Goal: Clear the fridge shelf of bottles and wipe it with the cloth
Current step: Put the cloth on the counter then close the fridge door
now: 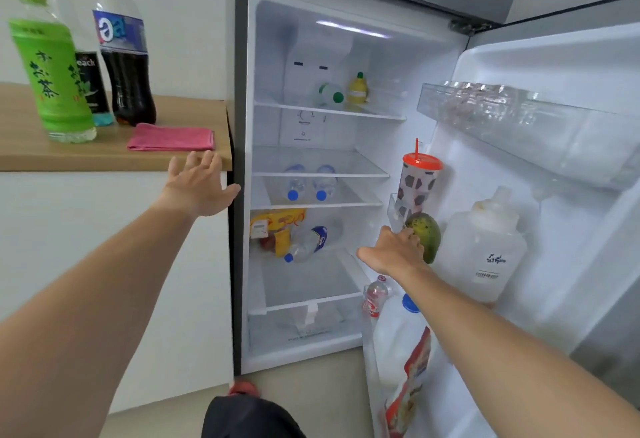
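Reaching up toward the desk (pixel 114 160), the left hand (pixel 199 188) has its fingers spread wide and holds nothing. The pink cloth (pixel 170 138) lies flat on the desk, just above and a little to the left of those fingers, near but not touching. The cloth's long side runs left to right along the desk's front edge. The left hand is much nearer to it than the other one. The right hand (pixel 394 250) is over by the fridge door (pixel 568 264), with its fingers on the small door tray (pixel 394 210) beside a green mango (pixel 426 235); I cannot tell if they curl round the tray's edge. Three bottles stand upright on the desk behind the cloth: a green tea bottle (pixel 52 70), a clear bottle with a black label (pixel 85 67) and a dark cola bottle (pixel 124 56). Inside the fridge, the second shelf (pixel 318 162) looks bare, so I think it is the one that got cleared and now needs a wipe. Two small water bottles (pixel 308 183) lie on their sides on the shelf below it, caps facing out. Another bottle with a blue label (pixel 306 243) lies tipped lower down. To take the cloth, I think the left hand only has to go up a bit and close on the near edge.
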Motion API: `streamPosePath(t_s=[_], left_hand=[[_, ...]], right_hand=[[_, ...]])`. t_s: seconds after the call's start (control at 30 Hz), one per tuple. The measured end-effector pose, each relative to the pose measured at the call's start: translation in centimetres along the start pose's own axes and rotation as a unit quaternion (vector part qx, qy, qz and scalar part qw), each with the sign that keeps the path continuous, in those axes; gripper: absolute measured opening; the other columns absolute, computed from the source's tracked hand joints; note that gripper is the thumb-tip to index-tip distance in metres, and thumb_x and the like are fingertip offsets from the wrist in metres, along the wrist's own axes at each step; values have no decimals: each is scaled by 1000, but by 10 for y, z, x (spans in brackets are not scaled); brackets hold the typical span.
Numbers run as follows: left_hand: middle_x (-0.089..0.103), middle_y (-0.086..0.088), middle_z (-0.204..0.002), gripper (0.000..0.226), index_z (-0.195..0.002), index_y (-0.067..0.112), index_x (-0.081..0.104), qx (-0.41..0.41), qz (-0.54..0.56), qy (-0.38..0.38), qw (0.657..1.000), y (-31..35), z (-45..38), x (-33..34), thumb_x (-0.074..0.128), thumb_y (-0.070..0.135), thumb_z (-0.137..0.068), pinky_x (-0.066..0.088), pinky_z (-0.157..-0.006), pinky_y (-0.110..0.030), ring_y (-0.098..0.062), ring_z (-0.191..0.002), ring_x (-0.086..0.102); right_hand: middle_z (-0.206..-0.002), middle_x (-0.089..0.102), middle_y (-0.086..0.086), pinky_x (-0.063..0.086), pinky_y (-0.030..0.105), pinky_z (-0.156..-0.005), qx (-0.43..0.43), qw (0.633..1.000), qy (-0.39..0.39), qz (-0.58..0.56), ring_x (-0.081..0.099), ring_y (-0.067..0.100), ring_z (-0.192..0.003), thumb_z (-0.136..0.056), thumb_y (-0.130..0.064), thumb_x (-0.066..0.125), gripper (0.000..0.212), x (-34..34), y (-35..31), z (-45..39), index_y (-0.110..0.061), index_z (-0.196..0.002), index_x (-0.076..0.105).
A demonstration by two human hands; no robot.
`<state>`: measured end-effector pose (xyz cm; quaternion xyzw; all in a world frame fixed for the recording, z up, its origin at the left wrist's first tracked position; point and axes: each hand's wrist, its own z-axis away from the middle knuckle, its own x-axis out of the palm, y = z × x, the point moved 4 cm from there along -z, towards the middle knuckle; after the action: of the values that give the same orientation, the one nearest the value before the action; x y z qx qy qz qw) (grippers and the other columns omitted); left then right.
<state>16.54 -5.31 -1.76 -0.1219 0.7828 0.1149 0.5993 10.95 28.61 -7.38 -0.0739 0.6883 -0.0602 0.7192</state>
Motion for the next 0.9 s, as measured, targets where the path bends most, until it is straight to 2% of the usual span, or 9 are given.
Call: streamPosePath(t_s=[0.1, 0.17, 0.23, 0.37, 0.53, 0.67, 0.8, 0.9], left_hand=[[13, -7, -166, 75, -156, 9, 17, 10, 10, 4, 1000, -2, 6, -2, 36, 52, -98, 9, -123, -53, -29, -154, 10], [14, -7, -166, 73, -156, 9, 18, 8, 19, 10, 1000, -6, 11, -4, 37, 49, -99, 8, -124, -52, -29, -154, 9], [12, -8, -167, 72, -157, 9, 16, -4, 25, 8, 1000, -12, 17, -9, 37, 47, -100, 7, -124, -52, -28, -155, 8], [12, -9, -167, 71, -158, 8, 13, -27, 26, 8, 999, -29, 33, -25, 35, 44, -101, 9, -124, -49, -27, -155, 9], [24, -8, -162, 67, -154, 8, 23, -51, 1, 22, 998, -52, 50, -44, 35, 47, -100, 15, -123, -49, -28, -152, 18], [14, -7, -166, 72, -158, 9, 14, -87, 18, 18, 996, -64, 53, -54, 32, 50, -100, 10, -124, -49, -27, -154, 11], [16, -7, -166, 74, -158, 8, 13, -98, 38, 19, 994, -62, 52, -57, 32, 50, -100, 11, -124, -49, -27, -154, 12], [13, -6, -166, 75, -158, 7, 11, -103, 54, 14, 993, -57, 45, -57, 32, 49, -100, 9, -124, -48, -26, -155, 9]], right_hand=[[-163, 2, 30, 14, 51, -121, -24, 999, 8, -24, 6, 46, -151, -93, -55, 47, 81, 1, -28, 0, -12, -156, 21], [-164, -6, 28, 4, 51, -122, -77, 996, 36, -34, -5, 43, -153, -97, -60, 41, 85, 0, -55, 4, -11, -159, 11], [-165, -9, 25, 0, 51, -122, -130, 989, 63, -41, -8, 40, -153, -99, -58, 39, 84, -2, -83, 13, -11, -160, 6], [-166, -8, 25, -3, 51, -122, -188, 977, 81, -63, -10, 38, -153, -101, -54, 36, 81, -13, -130, 31, -10, -160, 5], [-166, -7, 23, -3, 50, -123, -261, 952, 127, -99, -8, 36, -154, -102, -53, 34, 78, -39, -171, 55, -10, -160, 5], [-166, -5, 22, -3, 48, -123, -334, 911, 204, -125, -6, 35, -154, -101, -54, 33, 79, -69, -191, 79, -10, -160, 4], [-166, -5, 22, -4, 46, -124, -391, 870, 285, -97, -7, 35, -154, -101, -53, 34, 80, -94, -200, 100, -9, -160, 4], [-166, -4, 25, 2, 51, -124, -427, 838, 329, -91, -8, 36, -154, -100, -45, 40, 79, -110, -205, 113, -4, -160, 7]])
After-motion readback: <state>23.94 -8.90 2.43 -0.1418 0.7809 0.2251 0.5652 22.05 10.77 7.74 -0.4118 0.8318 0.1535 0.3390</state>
